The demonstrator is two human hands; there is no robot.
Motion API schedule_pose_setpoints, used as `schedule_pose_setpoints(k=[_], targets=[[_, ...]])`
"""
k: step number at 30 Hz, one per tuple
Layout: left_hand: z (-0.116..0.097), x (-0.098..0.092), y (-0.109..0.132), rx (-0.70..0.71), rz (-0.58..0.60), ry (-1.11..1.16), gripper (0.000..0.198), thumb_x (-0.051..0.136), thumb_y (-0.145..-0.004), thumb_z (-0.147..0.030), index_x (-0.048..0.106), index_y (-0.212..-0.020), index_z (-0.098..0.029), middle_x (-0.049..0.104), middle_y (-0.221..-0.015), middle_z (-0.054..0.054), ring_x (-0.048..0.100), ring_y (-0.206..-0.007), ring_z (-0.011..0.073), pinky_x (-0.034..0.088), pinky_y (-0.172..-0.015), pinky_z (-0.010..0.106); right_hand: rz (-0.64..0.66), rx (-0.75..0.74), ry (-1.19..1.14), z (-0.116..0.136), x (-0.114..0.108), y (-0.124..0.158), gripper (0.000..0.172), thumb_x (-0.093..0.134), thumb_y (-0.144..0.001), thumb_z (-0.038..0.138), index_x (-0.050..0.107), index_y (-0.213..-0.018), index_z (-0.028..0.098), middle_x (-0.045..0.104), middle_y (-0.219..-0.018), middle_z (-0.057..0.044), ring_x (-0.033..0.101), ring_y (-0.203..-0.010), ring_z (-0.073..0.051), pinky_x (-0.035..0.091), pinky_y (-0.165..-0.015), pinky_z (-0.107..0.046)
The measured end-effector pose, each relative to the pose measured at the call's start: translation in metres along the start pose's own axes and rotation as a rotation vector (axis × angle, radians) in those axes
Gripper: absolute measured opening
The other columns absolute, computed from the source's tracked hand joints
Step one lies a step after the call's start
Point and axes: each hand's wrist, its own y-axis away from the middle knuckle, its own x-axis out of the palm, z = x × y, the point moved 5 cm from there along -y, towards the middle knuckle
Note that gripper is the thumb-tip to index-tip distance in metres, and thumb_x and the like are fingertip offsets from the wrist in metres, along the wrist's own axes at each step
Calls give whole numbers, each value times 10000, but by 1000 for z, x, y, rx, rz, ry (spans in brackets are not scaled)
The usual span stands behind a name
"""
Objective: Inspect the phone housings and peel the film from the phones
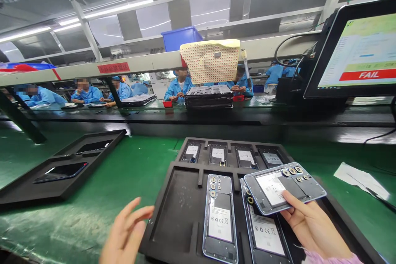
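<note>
In my right hand (312, 222) is a phone back cover (269, 187), tilted, with a white label, a blue-grey rim and ringed camera openings; thumb and fingers pinch its lower edge. It hovers over the front black foam tray (182, 198) and partly hides another phone back cover (266, 231) lying there. Left of that, a similar phone back cover (219, 218) rests in the tray. My left hand (128, 231) is beside the tray's left edge, fingers apart and holding nothing. A second foam tray (201, 154) behind holds several similar labelled phone parts (218, 154).
At left, a black foam tray (58, 198) carries dark phones (60, 172). A monitor (361, 49) showing "FAIL" stands at right, above white paper (360, 179) on the green bench (145, 165). Across the line, people in blue (179, 86) sit behind stacked black trays (208, 99).
</note>
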Motion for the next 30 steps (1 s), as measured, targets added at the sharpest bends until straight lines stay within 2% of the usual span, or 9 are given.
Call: schedule_pose_setpoints(k=[3,5,6,8,12,16,19,23,30], targets=[[-27,70,11,186,376,-243,514,402,-850,-431,386,-1312,-207,436,-1349,103,460,-1154,276,344,-1001,429,-23,27,-5,-1,3,1,811,920,-346,206,605,-1091,270,704,-901,13,656,-718,-173,581,-548,-214],[-37,114,22,312,572,-428,586,395,-830,-338,321,-1378,-145,431,-1348,130,383,-1224,287,280,-1048,441,-22,30,4,-1,2,0,796,916,-369,202,600,-1096,269,707,-886,16,659,-705,-171,578,-536,-208],[-39,132,27,328,641,-492,616,400,-814,-311,298,-1391,-121,448,-1325,147,393,-1208,295,298,-1031,438,-15,25,9,-2,1,-1,784,912,-388,202,596,-1103,271,707,-886,17,661,-711,-172,578,-539,-207],[-44,153,34,317,659,-605,654,423,-791,-310,293,-1392,-89,446,-1306,191,372,-1201,351,269,-1015,496,7,20,17,-4,-1,-2,783,908,-409,199,585,-1119,273,706,-892,16,665,-743,-181,581,-559,-210],[-56,159,32,180,668,-478,707,478,-766,-327,270,-1400,-94,438,-1292,219,357,-1197,383,237,-997,509,34,37,16,-9,-4,-3,757,892,-474,211,561,-1151,277,702,-924,14,662,-794,-182,580,-593,-211],[-49,154,12,-280,723,84,680,524,-769,-385,247,-1329,-116,568,-1124,163,524,-1046,275,351,-923,383,48,60,17,-12,-3,-2,749,874,-519,207,534,-1182,288,696,-955,19,659,-791,-167,577,-606,-213],[-37,169,5,-572,785,420,553,606,-692,-407,415,-1122,-117,628,-938,124,597,-819,232,433,-765,350,56,63,28,-13,-2,-1,757,874,-518,217,530,-1189,282,698,-950,9,663,-801,-190,577,-586,-225],[-27,190,6,-559,845,470,421,687,-561,-249,547,-933,-109,643,-840,98,598,-729,222,432,-671,311,64,46,30,-12,0,0,737,870,-524,229,537,-1180,272,699,-946,7,660,-827,-198,578,-590,-221],[-31,177,5,-493,847,762,330,676,-737,-273,563,-1018,-142,647,-945,95,612,-855,223,459,-736,305,76,45,58,-11,-1,1,618,851,-565,261,575,-1118,239,689,-995,-14,649,-876,-210,584,-613,-238]])
